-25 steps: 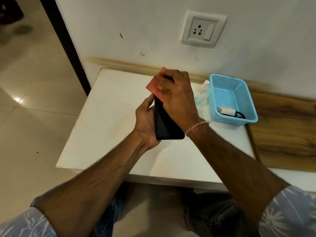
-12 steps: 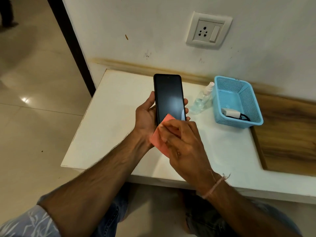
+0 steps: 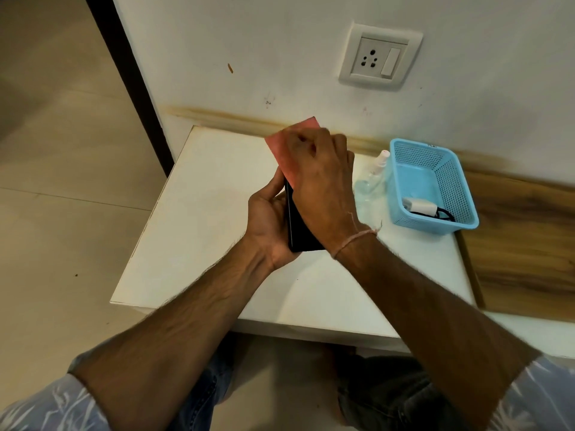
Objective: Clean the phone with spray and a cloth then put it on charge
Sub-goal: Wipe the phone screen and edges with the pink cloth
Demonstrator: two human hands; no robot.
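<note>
White counter (image 3: 193,228) by a wall: above it the right hand (image 3: 320,181), fingers curled, presses a pink cloth (image 3: 281,150) on the upper part of the black phone (image 3: 300,234), which the left hand (image 3: 267,222) grips by its edge. Just to the right stands a spray bottle (image 3: 371,178), then a blue basket (image 3: 452,181) holding a charger (image 3: 418,207). A wall socket (image 3: 379,57) is above.

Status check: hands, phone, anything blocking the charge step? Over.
Left hand grips phone above the table. Right hand presses pink cloth on its upper end. Charger in blue basket, wall socket unoccupied; nothing in the way.
</note>
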